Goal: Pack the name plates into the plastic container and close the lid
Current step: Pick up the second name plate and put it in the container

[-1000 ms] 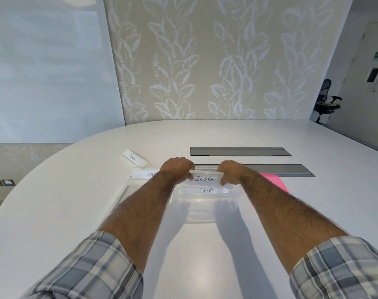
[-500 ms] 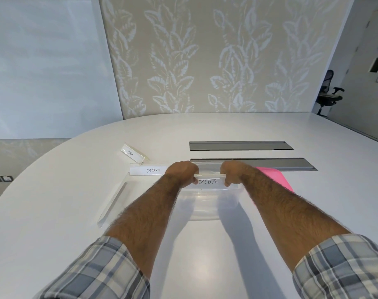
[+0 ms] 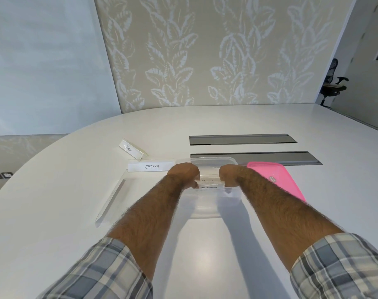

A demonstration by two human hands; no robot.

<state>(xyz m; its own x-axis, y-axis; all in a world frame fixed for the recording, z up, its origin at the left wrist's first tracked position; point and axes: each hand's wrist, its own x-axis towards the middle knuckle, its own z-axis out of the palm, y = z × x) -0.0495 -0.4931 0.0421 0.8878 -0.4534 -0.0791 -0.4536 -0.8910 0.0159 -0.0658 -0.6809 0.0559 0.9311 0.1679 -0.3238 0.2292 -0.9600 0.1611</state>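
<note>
Both hands are curled on one name plate (image 3: 208,184): left hand (image 3: 185,175) grips its left end, right hand (image 3: 229,176) its right end, knuckles up. The plate is held level inside the clear plastic container (image 3: 205,210), below the near rim; its lettering is mostly hidden. I cannot tell if it rests on anything underneath.

Container stands open on the white table (image 3: 76,190), between the forearms. Pink lid (image 3: 276,182) lies flat just right of it, partly under the right forearm.

Left of the container: OSTRICH plate (image 3: 151,166) upright, facing the camera. Behind it, a shorter plate (image 3: 131,148), angled, label too small to read. Nearer, a clear plate (image 3: 112,199) lies flat.

Two grey cable hatches (image 3: 242,139) are set in the table beyond. Plaid sleeves (image 3: 101,272) are rolled to the elbow.
</note>
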